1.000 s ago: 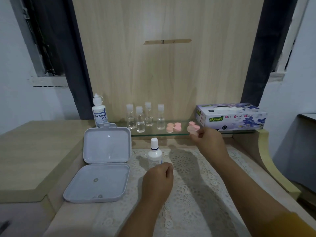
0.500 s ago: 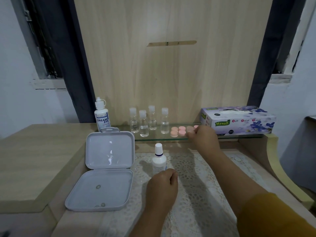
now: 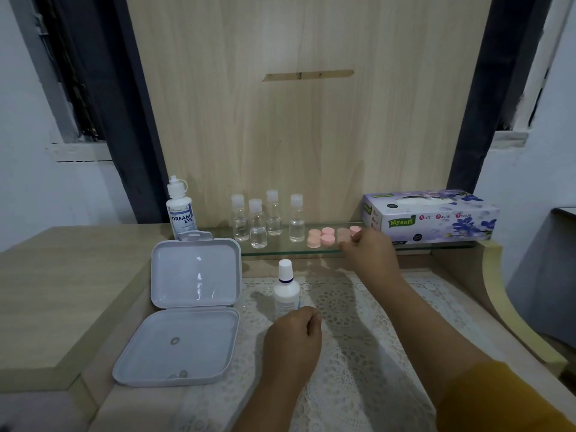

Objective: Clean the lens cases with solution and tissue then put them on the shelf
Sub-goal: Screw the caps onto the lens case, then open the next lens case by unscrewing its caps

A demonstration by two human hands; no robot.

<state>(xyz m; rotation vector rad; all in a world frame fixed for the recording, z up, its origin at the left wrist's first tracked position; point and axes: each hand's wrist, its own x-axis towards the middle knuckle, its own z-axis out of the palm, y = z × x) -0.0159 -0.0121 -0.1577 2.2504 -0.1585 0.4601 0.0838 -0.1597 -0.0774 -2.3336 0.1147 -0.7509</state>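
Glass shelf (image 3: 280, 251) at twelve o'clock bears pink cases (image 3: 321, 237); right hand (image 3: 369, 254) pinches one at its edge, left hand (image 3: 293, 336) clenched empty, so a careless release could tip it off.

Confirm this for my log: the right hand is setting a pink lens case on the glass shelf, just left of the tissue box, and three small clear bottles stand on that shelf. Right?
Not quite: the head view shows four small clear bottles, not three. The rest holds: the right hand is at the pink lens case on the glass shelf, left of the tissue box.
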